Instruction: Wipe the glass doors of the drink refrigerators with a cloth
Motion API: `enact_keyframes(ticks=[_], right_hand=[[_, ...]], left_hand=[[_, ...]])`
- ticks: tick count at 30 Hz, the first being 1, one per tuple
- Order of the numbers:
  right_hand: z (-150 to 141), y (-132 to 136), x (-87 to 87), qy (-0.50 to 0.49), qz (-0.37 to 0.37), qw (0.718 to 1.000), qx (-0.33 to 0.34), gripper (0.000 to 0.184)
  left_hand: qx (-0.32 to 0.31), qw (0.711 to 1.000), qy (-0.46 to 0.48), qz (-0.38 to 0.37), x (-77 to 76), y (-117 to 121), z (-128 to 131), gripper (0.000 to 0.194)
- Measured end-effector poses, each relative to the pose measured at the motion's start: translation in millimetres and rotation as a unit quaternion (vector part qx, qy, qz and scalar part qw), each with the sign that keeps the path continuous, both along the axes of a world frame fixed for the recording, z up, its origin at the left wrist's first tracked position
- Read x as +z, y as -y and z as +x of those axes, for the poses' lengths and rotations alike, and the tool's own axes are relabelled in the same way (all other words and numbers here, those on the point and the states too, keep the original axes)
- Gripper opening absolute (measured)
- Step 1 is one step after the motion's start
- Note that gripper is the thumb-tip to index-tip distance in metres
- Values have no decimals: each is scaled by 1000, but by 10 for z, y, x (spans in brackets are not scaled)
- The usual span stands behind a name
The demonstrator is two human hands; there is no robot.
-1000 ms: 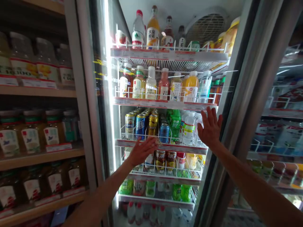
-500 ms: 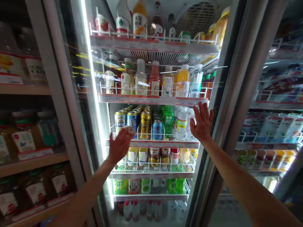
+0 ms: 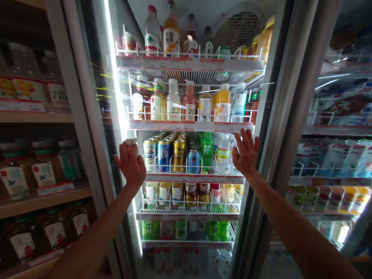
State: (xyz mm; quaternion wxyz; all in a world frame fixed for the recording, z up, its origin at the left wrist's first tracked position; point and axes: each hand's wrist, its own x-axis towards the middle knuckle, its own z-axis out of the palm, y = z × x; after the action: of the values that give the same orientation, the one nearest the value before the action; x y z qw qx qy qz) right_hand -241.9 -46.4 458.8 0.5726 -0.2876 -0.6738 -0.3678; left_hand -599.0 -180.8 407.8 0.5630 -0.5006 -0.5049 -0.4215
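My left hand [image 3: 131, 162] is raised in front of the fridge's left side, its back towards me. Above its fingertips shows a crumpled whitish cloth [image 3: 130, 142], mostly hidden behind the fingers. At the right side, my right hand [image 3: 246, 153] is open with fingers spread and holds nothing. Reflections lie across the glass door [image 3: 180, 104] between me and the shelves; whether either palm touches the glass I cannot tell. Between the hands, behind the glass, stand beer cans [image 3: 179, 155], a blue can [image 3: 193, 161] and green bottles [image 3: 206, 149].
Bottled drinks [image 3: 190, 100] fill the upper shelves, and more cans and bottles [image 3: 191, 193] stand lower down. A metal door frame [image 3: 286, 147] runs along the right. Wooden shelves with bottles [image 3: 43, 172] are on the left; another drinks fridge [image 3: 334, 155] is on the right.
My left hand has moved left and up with the cloth, from before the cans to the lit left edge. My right hand stays almost in place. The view has shifted slightly.
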Motion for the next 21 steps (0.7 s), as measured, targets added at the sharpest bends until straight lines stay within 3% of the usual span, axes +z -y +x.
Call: enact_keyframes(ticks=[3,5,7,9,11,13,15,17,18,19,21], right_hand=[[19,-12,-4,-2,24,1000,14,53],[36,-14,-5,0,39,999,23,52],[49,-15,-5,0,50,998,28,51],[56,-15,-5,-2,55,998,34,50],[59,-16,-5,-4,56,998,39,49],[60,-17,-6,-6,57,997,45,48],[60,-19,-8,-7,57,997,48,48],[57,-25,-12,-11,56,997,49,50],[54,-29,-15,-17,55,997,47,51],[50,-33,-18,-27,54,997,44,53],[42,-39,-22,-59,53,996,36,56]], left_hand=[[-24,992,-96,-72,-22,-121,353,53],[-59,965,-217,-137,-11,-212,626,47],[-81,941,-285,-162,133,-279,766,42],[-69,967,-219,-112,391,-323,773,40],[-38,998,-57,-7,639,-362,767,41],[-30,999,12,42,764,-412,852,45],[-53,991,-124,-24,775,-465,1022,46],[-79,934,-323,-130,805,-508,1181,46],[-83,908,-377,-162,868,-524,1229,46],[-80,904,-383,-171,969,-536,1250,46],[-66,958,-257,-111,1234,-558,1247,47]])
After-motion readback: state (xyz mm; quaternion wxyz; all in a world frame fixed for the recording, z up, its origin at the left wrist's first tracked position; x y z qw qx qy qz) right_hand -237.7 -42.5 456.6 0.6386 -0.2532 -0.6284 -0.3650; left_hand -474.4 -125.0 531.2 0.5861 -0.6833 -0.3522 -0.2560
